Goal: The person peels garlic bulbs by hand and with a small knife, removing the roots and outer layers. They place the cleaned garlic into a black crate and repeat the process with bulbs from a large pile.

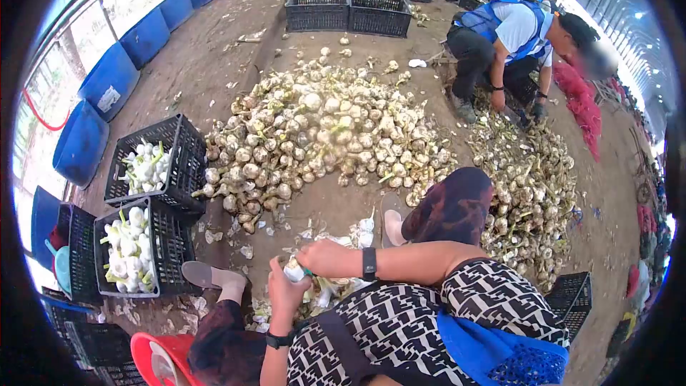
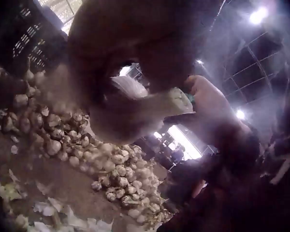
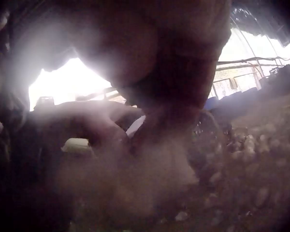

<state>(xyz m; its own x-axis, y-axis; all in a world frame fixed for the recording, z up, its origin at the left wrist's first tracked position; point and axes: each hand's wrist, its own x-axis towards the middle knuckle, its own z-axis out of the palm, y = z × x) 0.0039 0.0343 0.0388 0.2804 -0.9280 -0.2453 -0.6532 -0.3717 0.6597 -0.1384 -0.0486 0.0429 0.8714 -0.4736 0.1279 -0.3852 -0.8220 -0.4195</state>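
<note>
In the head view my left hand (image 1: 287, 292) grips a white garlic bulb (image 1: 294, 270) low in front of my body. My right hand (image 1: 330, 258) closes over the same bulb from the other side, its fingers curled against it. The left wrist view shows the pale garlic stem (image 2: 180, 100) with a cut end, beside the right fingers. A small green piece lies at those fingers; I cannot tell what it is. Between my feet are cleaned garlic bulbs (image 1: 366, 225) and loose peelings. The right wrist view is dark and blurred, with the hand covering much of the bulb.
A large heap of unpeeled garlic (image 1: 307, 136) lies ahead. At left stand black crates (image 1: 187, 164) with white garlic, and a red bucket (image 1: 146, 349). Another person (image 1: 500, 43) crouches by a second garlic pile (image 1: 525, 200) at right. More black crates (image 1: 349, 14) stand behind the heap.
</note>
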